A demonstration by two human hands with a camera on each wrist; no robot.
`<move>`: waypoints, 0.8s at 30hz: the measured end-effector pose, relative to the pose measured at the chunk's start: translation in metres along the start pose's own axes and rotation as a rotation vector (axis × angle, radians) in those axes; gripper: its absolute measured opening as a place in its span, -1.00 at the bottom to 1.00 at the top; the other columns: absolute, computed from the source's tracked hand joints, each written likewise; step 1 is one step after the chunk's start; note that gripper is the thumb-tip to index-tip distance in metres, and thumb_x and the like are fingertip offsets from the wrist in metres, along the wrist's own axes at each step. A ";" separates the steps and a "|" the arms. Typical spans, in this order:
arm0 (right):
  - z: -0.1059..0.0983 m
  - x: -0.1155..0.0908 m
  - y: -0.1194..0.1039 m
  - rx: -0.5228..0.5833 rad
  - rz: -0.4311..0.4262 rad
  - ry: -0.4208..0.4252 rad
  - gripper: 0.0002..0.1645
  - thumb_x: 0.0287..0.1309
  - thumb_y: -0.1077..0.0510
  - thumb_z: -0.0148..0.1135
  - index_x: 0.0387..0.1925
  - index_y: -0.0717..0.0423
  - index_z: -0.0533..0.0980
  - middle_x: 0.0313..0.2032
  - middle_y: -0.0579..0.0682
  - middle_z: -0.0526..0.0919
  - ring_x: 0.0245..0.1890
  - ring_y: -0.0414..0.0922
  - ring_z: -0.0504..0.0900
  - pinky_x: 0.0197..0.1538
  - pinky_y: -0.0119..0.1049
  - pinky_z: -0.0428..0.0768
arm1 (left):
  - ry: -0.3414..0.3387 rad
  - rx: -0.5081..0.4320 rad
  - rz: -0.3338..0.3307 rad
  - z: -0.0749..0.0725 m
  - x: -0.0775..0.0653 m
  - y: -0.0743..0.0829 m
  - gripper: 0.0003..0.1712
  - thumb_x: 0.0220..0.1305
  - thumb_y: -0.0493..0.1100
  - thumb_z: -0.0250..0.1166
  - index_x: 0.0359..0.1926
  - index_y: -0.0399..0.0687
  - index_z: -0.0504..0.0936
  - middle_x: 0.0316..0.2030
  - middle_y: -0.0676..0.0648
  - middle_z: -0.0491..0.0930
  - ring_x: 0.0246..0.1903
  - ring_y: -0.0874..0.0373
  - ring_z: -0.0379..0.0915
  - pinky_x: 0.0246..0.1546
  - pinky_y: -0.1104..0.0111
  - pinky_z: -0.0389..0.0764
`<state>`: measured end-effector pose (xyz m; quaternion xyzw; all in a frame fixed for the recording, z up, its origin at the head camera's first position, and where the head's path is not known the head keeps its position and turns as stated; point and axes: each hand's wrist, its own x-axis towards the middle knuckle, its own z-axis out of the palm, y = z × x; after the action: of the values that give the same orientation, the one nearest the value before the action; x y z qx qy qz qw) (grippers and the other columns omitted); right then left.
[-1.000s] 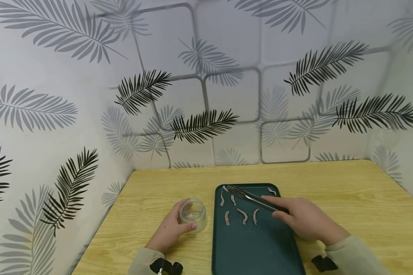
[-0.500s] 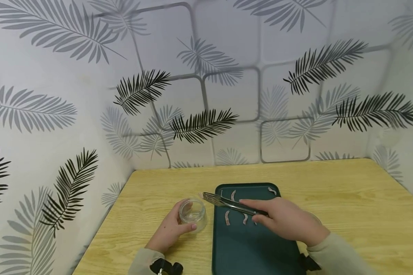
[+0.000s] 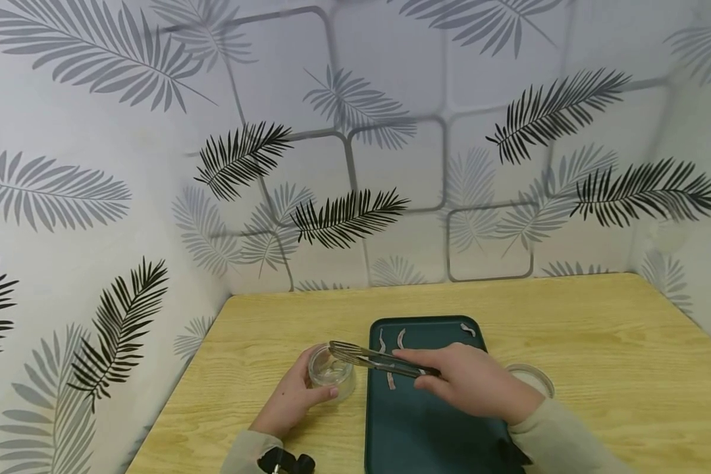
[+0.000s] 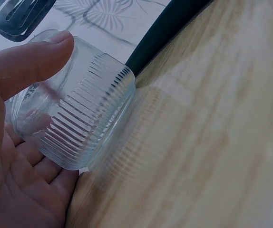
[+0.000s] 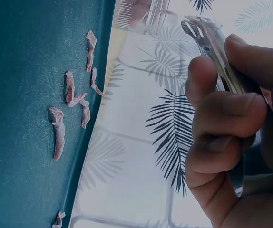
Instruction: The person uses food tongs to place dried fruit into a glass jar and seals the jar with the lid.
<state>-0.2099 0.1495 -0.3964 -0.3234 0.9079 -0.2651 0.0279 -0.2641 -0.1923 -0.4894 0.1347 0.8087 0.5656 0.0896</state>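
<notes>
A clear glass jar (image 3: 345,382) stands on the wooden table, and my left hand (image 3: 290,398) holds it with thumb and fingers around its sides. Ribbed glass (image 4: 89,109) shows in the left wrist view, with the thumb across the jar near its rim. My right hand (image 3: 471,382) grips metal tongs (image 3: 379,363), whose tips reach over the jar's mouth. Whether a strip is between the tips cannot be told. Several pale pink meat strips (image 5: 58,135) lie on the dark green tray (image 3: 426,434); the right hand and tongs hide some in the head view.
Right of the tray, a round clear lid or dish (image 3: 536,376) lies on the table (image 3: 622,342), partly hidden by the right forearm. A wall with a leaf pattern (image 3: 403,164) closes off the back. The tray's raised edge runs close beside the jar.
My right hand has carried the tongs left from the far end of the tray to above the jar. A pinkish bit showed at their tips half a second ago. The left hand and jar stay put.
</notes>
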 end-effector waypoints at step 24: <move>-0.001 -0.007 0.029 0.044 0.123 0.021 -0.32 0.39 -0.20 0.19 0.48 -0.31 0.32 -0.62 -0.28 0.48 -0.77 -0.30 0.15 -0.62 -0.37 0.26 | -0.016 -0.012 -0.002 -0.001 0.001 -0.002 0.00 0.14 0.02 0.55 0.52 0.15 0.22 0.44 -0.07 0.30 0.44 -0.08 0.16 0.37 -0.06 0.22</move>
<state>-0.2210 0.1728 -0.4107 -0.2637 0.9202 -0.2864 0.0417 -0.2653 -0.1942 -0.4912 0.1381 0.8047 0.5692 0.0974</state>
